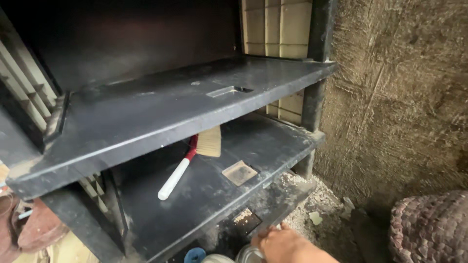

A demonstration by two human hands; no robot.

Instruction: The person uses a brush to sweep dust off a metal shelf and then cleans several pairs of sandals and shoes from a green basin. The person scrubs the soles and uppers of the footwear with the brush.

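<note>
— Nearest to us, at the bottom edge, what do you see?

— One hand, coming in from the low right. Which hand it is, I cannot tell. Its fingers lie close together and bent over a round pale lid or jar top, touching it. If they really pinch it is hidden.

— And from the left?

— At the far left there is a brown rounded thing, partly cut by the frame. Then comes the black dusty shelf unit. Its upper board runs wide, with a small rectangular cut-out and a worn front edge.

— On the lower board?

— A brush with white handle, red collar and pale bristles lies under the upper board, well apart from the hand. Just right of it sits a small tan square piece, near the front edge.

— Free room?

— Right of the shelf, rubble floor, rough wall, then a woven purple thing in the corner.
</note>
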